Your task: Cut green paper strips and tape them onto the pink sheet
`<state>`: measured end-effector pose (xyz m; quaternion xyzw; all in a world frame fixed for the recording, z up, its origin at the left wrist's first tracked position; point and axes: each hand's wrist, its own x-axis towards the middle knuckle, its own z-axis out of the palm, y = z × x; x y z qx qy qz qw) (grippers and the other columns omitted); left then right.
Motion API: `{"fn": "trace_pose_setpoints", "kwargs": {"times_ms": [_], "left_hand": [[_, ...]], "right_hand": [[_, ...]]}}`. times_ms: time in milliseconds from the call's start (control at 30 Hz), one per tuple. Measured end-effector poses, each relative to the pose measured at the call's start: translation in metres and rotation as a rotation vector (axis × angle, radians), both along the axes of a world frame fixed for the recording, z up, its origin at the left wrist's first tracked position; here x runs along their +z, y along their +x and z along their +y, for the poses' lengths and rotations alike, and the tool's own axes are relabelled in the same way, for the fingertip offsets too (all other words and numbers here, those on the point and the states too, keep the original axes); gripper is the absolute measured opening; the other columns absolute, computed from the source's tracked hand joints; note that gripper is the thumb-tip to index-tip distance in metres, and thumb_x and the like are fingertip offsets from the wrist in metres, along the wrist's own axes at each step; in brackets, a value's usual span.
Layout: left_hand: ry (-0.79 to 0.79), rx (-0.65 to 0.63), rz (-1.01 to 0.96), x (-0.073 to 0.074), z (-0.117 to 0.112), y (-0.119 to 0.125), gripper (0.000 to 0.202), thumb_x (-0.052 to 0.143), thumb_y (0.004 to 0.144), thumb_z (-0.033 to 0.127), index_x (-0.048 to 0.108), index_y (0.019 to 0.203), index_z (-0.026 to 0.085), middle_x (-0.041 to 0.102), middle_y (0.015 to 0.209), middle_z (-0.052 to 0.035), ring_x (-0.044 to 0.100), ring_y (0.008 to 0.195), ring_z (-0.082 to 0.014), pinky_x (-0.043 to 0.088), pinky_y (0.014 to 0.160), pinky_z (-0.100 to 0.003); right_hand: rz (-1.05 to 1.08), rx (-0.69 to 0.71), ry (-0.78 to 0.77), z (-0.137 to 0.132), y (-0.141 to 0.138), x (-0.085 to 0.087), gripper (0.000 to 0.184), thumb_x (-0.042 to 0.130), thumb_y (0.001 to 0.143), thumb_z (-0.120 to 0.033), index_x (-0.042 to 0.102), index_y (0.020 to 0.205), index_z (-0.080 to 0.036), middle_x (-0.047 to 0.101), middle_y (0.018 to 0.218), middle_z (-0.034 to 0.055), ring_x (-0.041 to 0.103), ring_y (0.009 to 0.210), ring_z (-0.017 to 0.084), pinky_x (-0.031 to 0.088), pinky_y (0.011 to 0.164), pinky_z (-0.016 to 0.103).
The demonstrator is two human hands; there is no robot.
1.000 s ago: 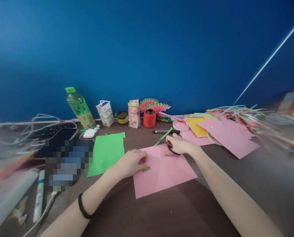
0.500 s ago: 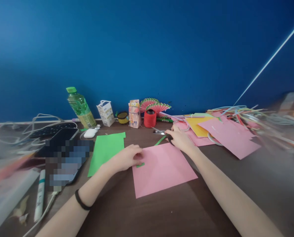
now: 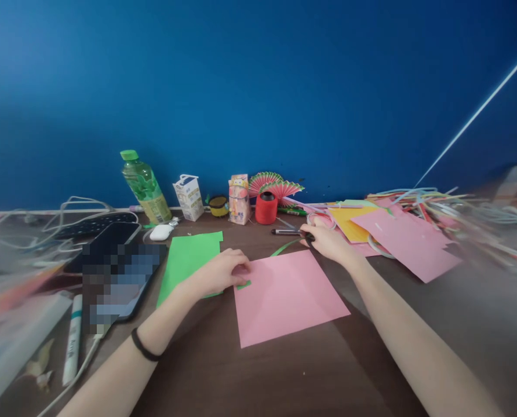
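My left hand point(image 3: 224, 271) is closed in a pinch on a small green paper piece point(image 3: 244, 285). That piece lies over the left edge of a pink paper sheet point(image 3: 291, 301) flat on the table. Beyond the sheet's far right corner, my right hand point(image 3: 328, 240) has its fingers closed on the black handle of a pair of scissors point(image 3: 309, 237). The blades point away toward the wall. A dark pen point(image 3: 284, 231) lies close to the scissors, and a thin green paper strip point(image 3: 284, 247) is just in front of it. A green paper sheet point(image 3: 186, 255) lies partly under my left hand.
A tilted green bottle point(image 3: 145, 188), a white carton point(image 3: 188, 198), a red thread spool point(image 3: 266, 209) and a folded paper fan point(image 3: 280, 188) line the blue wall. Phones and cables point(image 3: 84, 200) lie left. Pink and yellow papers point(image 3: 408, 240) are piled right.
My right hand has shifted slightly right with the scissors, whose blades have swung toward the wall. My left hand holds nearly the same place on the pink sheet.
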<state>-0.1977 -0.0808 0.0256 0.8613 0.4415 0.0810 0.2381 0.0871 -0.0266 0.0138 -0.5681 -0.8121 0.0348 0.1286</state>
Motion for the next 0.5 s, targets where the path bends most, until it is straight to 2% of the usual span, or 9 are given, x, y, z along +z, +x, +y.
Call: {"fn": "trace_pose_setpoints", "kwargs": {"times_ms": [100,267,400,500], "left_hand": [[0.005,-0.001,-0.019,-0.001,0.0,-0.001,0.014,0.059,0.074,0.025,0.059,0.087,0.019,0.057,0.092,-0.0018,0.049,0.091,-0.0183,0.038,0.078,-0.027],[0.011,0.002,-0.039,-0.002,0.001,-0.001,0.015,0.06,0.073,0.024,0.06,0.088,0.019,0.058,0.092,-0.0015,0.05,0.09,-0.0183,0.038,0.078,-0.028],[0.028,-0.004,-0.04,-0.003,0.002,-0.002,0.014,0.059,0.073,0.022,0.06,0.086,0.019,0.058,0.089,-0.0013,0.05,0.087,-0.0179,0.038,0.076,-0.027],[0.037,-0.005,-0.035,-0.003,0.003,-0.002,0.013,0.059,0.072,0.021,0.06,0.085,0.019,0.058,0.087,-0.0011,0.05,0.086,-0.0178,0.038,0.075,-0.027]], "right_hand": [[0.059,0.063,-0.083,-0.003,0.007,0.019,0.016,0.053,0.079,-0.037,0.053,0.079,-0.02,0.045,0.081,0.0015,0.047,0.066,0.013,0.032,0.055,0.022],[0.133,0.247,-0.391,-0.017,0.009,0.047,0.025,0.054,0.076,-0.043,0.05,0.079,-0.019,0.046,0.073,-0.0013,0.042,0.06,0.011,0.031,0.054,0.022],[0.084,0.404,-0.67,-0.019,0.003,0.044,0.03,0.055,0.073,-0.048,0.049,0.074,-0.018,0.043,0.065,-0.0034,0.038,0.06,0.01,0.029,0.054,0.022],[0.088,0.462,-0.751,-0.017,0.004,0.039,0.033,0.058,0.07,-0.049,0.047,0.07,-0.018,0.038,0.063,-0.0045,0.035,0.059,0.01,0.027,0.053,0.023]]}}
